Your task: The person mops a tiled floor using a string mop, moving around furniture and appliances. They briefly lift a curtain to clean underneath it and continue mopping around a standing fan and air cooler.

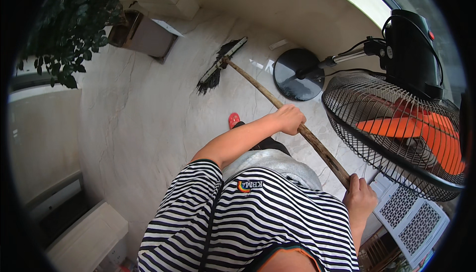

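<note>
My left hand [290, 119] is closed around the middle of a long wooden handle, which belongs to a broom [255, 84]. Higher up, close to the handle's end, my right hand [361, 195] wraps round the same stick. The broom's head [221, 65], a pale bar with black bristles, rests on the marbled floor ahead of me. Its handle slants from there down to the right, across the front of my body.
A standing fan [391, 123] with orange blades is close on my right, its round black base [298, 75] on the floor near the broom head. A bin-like box [144, 34] and a leafy plant [74, 29] are at far left. A patterned plastic rack [409, 217] stands lower right.
</note>
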The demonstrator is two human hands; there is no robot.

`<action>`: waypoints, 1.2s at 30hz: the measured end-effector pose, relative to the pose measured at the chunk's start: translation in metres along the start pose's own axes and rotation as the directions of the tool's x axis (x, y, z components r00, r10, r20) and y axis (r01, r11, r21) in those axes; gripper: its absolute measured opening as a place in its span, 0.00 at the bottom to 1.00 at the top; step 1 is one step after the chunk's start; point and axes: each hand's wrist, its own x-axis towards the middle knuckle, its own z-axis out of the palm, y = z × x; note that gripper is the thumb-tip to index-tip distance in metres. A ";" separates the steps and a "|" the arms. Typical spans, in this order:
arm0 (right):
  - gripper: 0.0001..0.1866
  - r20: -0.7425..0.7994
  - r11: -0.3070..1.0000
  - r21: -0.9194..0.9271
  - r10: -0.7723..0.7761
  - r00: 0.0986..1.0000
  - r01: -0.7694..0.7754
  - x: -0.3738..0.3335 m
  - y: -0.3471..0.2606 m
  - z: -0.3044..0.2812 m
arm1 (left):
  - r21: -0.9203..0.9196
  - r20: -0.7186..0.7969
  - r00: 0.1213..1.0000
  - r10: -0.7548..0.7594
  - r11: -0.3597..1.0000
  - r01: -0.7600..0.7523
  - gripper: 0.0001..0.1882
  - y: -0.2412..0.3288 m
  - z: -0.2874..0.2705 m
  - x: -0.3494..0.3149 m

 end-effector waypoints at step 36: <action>0.17 0.031 0.879 0.332 0.352 0.935 -0.342 -0.049 -0.042 -0.079 | 0.094 0.380 0.915 0.133 0.979 -0.181 0.09 0.049 -0.105 -0.040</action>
